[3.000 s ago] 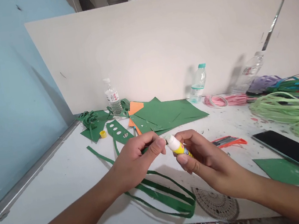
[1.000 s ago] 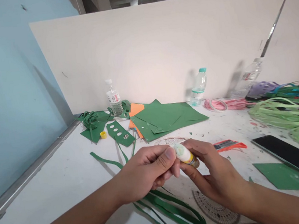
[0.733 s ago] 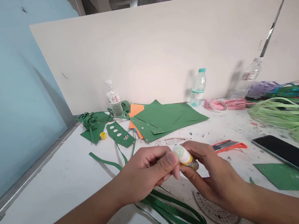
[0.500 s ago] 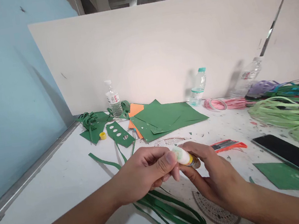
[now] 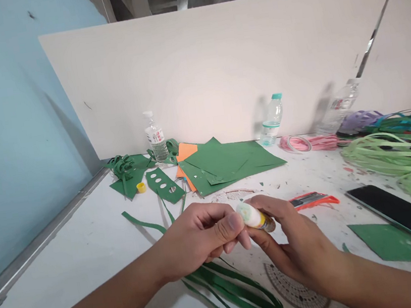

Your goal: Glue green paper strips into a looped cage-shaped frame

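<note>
My right hand (image 5: 298, 243) is closed round a glue stick (image 5: 251, 214), its white tip bare and tilted toward my left hand. Thumb and fingers of my left hand (image 5: 205, 235) are pinched together right beside that tip; what they hold, if anything, is hidden. Long green paper strips (image 5: 243, 291) run beneath my left hand toward the near edge of the table. A small yellow cap (image 5: 141, 187) stands farther back, near a green piece with round holes (image 5: 164, 184).
Green sheets (image 5: 233, 163) lie at the back centre, before a white board (image 5: 217, 71). A red-orange box cutter (image 5: 314, 200), a phone (image 5: 405, 215) and pale green strips (image 5: 388, 151) are on the right. A protractor (image 5: 295, 289) lies under my right wrist. Bottles (image 5: 156, 140) stand behind.
Almost nothing differs. Both hands and the glue stick keep their places, with only a very slight shift of the view.
</note>
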A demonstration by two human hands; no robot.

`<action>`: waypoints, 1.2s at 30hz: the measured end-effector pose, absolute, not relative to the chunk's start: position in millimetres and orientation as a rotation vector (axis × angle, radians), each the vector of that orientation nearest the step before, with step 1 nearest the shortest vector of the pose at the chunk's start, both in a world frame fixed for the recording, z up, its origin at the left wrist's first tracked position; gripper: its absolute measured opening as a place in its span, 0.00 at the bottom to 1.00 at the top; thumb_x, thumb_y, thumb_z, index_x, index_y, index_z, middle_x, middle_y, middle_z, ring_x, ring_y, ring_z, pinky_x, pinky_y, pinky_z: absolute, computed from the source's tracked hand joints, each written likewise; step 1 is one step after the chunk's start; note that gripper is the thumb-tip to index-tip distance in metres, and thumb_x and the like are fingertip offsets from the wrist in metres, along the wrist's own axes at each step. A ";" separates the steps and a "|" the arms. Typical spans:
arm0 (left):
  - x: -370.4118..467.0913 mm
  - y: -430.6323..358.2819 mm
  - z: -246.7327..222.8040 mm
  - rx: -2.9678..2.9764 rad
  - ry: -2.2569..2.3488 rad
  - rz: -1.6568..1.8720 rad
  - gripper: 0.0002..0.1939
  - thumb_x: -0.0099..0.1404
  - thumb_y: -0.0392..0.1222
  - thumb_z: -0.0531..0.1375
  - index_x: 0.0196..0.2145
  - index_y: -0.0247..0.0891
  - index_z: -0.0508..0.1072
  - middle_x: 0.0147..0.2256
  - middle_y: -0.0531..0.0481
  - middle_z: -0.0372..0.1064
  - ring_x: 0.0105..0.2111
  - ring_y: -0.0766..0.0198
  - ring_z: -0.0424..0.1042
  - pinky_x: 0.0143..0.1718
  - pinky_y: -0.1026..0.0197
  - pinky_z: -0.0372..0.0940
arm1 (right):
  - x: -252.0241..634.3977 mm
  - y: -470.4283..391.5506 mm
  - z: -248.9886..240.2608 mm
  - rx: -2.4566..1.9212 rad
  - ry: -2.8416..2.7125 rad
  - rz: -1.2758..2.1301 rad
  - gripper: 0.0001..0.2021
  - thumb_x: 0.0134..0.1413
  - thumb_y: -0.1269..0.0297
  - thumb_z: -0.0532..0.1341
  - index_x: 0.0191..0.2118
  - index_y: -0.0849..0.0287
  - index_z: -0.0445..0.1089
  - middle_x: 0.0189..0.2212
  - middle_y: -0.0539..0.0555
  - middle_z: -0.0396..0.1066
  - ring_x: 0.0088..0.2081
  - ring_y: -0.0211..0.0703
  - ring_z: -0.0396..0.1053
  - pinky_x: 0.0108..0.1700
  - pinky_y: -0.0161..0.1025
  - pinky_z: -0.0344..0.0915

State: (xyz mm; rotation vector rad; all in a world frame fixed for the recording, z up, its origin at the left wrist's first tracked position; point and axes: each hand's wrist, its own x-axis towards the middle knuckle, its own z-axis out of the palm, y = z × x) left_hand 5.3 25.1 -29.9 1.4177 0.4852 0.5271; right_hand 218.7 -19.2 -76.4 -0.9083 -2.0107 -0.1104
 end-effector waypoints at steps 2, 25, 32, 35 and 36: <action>4.5 25.3 -29.9 1.414 0.489 0.517 0.27 0.69 0.64 0.63 0.31 0.34 0.75 0.23 0.58 0.59 0.19 0.74 0.49 0.19 0.65 0.44 | 219.3 -19.3 -75.4 -0.901 -2.031 -0.100 0.13 0.71 0.69 0.57 0.58 0.55 0.60 0.41 0.59 0.77 0.38 0.48 0.78 0.40 0.42 0.78; 5.6 23.7 -32.8 1.375 0.458 0.557 0.26 0.70 0.63 0.63 0.31 0.33 0.77 0.23 0.56 0.61 0.18 0.76 0.50 0.17 0.67 0.44 | 219.5 -23.7 -74.5 -0.913 -2.016 -0.100 0.13 0.73 0.65 0.56 0.58 0.55 0.60 0.41 0.59 0.80 0.37 0.48 0.81 0.38 0.40 0.80; 5.0 27.4 -35.0 1.365 0.419 0.507 0.28 0.66 0.66 0.65 0.29 0.33 0.76 0.22 0.54 0.64 0.18 0.74 0.54 0.17 0.67 0.46 | 228.0 -22.4 -72.5 -0.787 -2.078 -0.113 0.20 0.68 0.75 0.59 0.61 0.53 0.61 0.44 0.58 0.80 0.41 0.50 0.80 0.42 0.44 0.79; 5.3 29.0 -36.5 1.347 0.309 0.457 0.29 0.64 0.66 0.66 0.27 0.33 0.75 0.22 0.52 0.66 0.18 0.73 0.57 0.17 0.67 0.48 | 230.0 -23.1 -72.6 -0.783 -1.960 -0.005 0.21 0.66 0.75 0.61 0.60 0.51 0.62 0.45 0.59 0.79 0.43 0.52 0.81 0.43 0.46 0.80; 5.5 29.6 -37.3 1.341 0.276 0.454 0.29 0.65 0.66 0.66 0.27 0.33 0.75 0.22 0.52 0.65 0.18 0.73 0.59 0.17 0.67 0.49 | 230.3 -22.6 -72.8 -0.806 -1.912 0.044 0.20 0.65 0.75 0.62 0.59 0.51 0.62 0.45 0.60 0.79 0.44 0.53 0.81 0.43 0.46 0.80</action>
